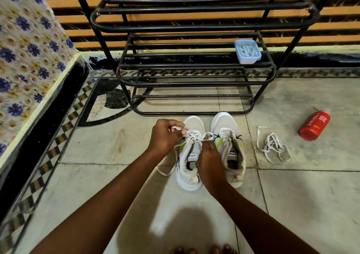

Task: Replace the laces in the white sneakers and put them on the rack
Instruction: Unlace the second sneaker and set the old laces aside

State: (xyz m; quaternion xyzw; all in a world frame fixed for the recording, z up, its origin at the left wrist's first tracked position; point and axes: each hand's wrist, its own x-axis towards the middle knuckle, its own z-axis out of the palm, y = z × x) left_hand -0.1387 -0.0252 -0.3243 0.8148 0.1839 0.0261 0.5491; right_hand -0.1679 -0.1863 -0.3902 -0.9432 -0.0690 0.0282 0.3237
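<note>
Fingers on lace; tub (pale strips inside) on rack.

From my seat I see both arms bare from the bottom edge of the view up to the wrists: no sleeves, no watch, no bracelets. The left hand is bare, with no rings or glove that I can make out. The right hand is the same, ungloved and without rings. Low in the view, the tips of bare toes show, no shoes or socks on them. I cannot tell whether the nails are painted.
</note>
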